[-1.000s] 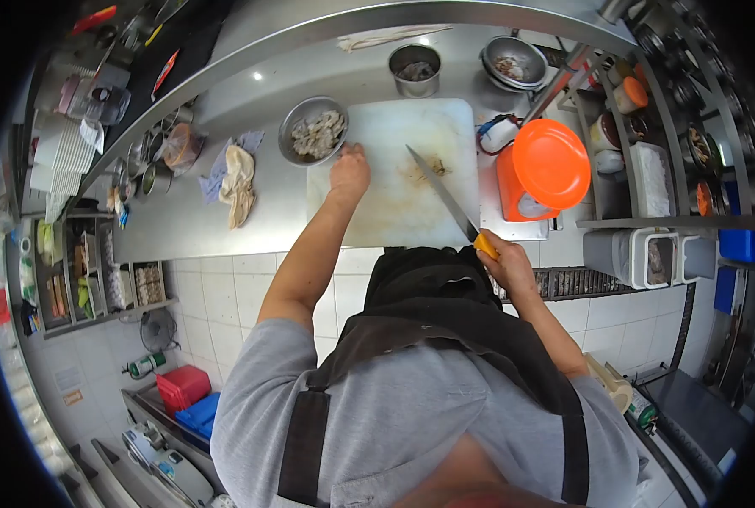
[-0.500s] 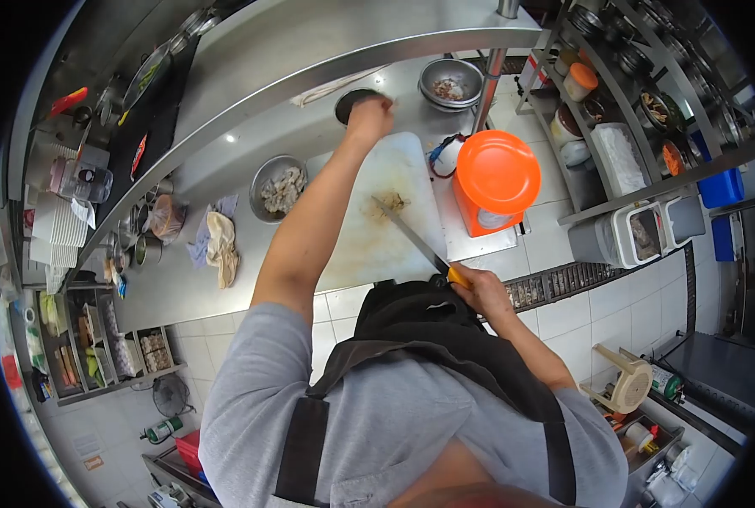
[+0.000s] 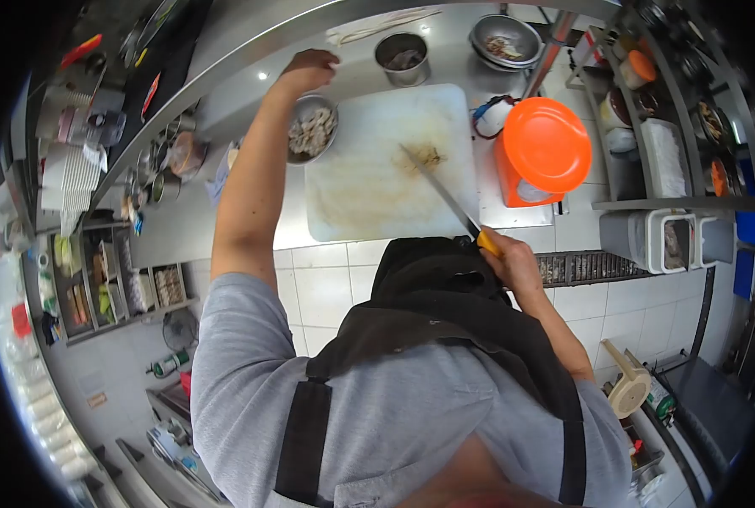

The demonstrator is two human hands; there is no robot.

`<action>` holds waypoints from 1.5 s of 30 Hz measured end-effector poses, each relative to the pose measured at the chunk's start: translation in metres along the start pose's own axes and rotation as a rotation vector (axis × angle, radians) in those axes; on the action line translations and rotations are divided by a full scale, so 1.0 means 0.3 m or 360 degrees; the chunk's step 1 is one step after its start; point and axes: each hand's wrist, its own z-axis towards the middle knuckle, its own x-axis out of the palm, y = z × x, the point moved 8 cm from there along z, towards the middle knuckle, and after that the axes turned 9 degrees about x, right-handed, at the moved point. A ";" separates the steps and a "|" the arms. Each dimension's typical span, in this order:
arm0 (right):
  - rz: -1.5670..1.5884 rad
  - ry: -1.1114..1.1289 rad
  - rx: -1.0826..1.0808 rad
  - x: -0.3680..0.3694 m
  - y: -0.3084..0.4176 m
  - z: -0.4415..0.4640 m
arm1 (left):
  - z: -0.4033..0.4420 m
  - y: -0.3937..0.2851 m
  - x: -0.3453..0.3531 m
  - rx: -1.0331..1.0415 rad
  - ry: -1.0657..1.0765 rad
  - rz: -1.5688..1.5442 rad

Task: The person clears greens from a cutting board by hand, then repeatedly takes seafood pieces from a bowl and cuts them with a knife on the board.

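My right hand (image 3: 513,261) is wrapped round the yellow handle of a kitchen knife (image 3: 448,196). The blade lies over the white cutting board (image 3: 352,199), its tip at a small heap of brownish chopped bits (image 3: 429,156). My left hand (image 3: 311,69) is raised just beyond a metal bowl (image 3: 336,135), fingers loosely bent and apart, with nothing visible in them. Pale, raw-looking pieces (image 3: 308,135) fill that bowl, which stands at the board's left edge and is partly covered by my forearm. Behind the board is a metal pot (image 3: 407,76) with dark contents.
Stacked metal bowls (image 3: 506,38) stand at the back right. An orange-lidded bucket (image 3: 547,148) is right of the board. A steel shelf edge (image 3: 250,42) runs above the counter's far side. Containers fill the shelving (image 3: 640,199) at right.
My left hand has moved left, from the metal pot to beyond the bowl of pale pieces. My right hand still holds the knife at the chopped heap. The camera view has shifted.
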 end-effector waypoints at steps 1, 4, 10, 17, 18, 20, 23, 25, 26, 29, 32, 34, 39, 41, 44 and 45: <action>0.0004 0.0028 -0.0017 0.003 0.012 0.005 | -0.059 0.081 -0.021 -0.0023 -0.0052 0.0213; -0.0057 -0.0049 -0.0078 -0.024 0.049 0.035 | -0.239 0.269 0.020 -0.0314 0.0024 0.0266; -0.0301 0.0104 -0.0142 0.017 0.038 0.127 | -0.372 0.234 0.243 -0.0537 0.0025 0.0315; -0.0223 0.0243 -0.0157 0.031 0.067 0.105 | -0.393 0.247 0.341 -0.0992 -0.0166 0.0238; -0.0208 0.0260 -0.0201 0.035 0.068 0.093 | -0.391 0.266 0.344 -0.0986 -0.0159 0.0245; -0.0176 0.0274 -0.0230 0.042 0.050 0.077 | -0.410 0.312 0.331 -0.1075 -0.0281 0.0210; -0.0100 0.0187 -0.0209 0.029 0.016 0.069 | -0.448 0.374 0.325 -0.1083 -0.0443 -0.0207; -0.0090 0.0070 -0.0027 -0.008 -0.004 0.066 | -0.458 0.446 0.349 -0.1085 -0.0555 -0.0536; -0.0079 0.0055 -0.0014 -0.011 -0.008 0.064 | -0.462 0.421 0.344 -0.1073 -0.0551 -0.0928; 0.0053 0.0028 0.0135 -0.020 -0.039 0.064 | -0.459 0.238 0.289 -0.0912 -0.0645 -0.1529; 0.0117 0.0169 0.0242 0.014 -0.038 0.067 | -0.406 0.068 0.294 -0.0725 -0.0610 -0.1527; 0.0192 0.0296 0.0381 0.055 -0.050 0.073 | -0.348 -0.060 0.323 -0.0302 -0.0433 -0.0623; 0.0453 0.0376 0.0511 0.130 -0.095 0.084 | -0.351 -0.314 0.574 0.0035 -0.0210 0.0198; 0.0560 0.0447 0.0614 0.152 -0.114 0.079 | -0.366 -0.334 0.598 0.0107 -0.0347 0.0116; 0.0791 0.0417 0.0635 0.171 -0.133 0.065 | -0.380 -0.341 0.611 0.0112 -0.0440 0.0082; 0.0839 0.0429 0.0631 0.176 -0.129 0.068 | -0.382 -0.348 0.602 0.0150 -0.0537 0.0092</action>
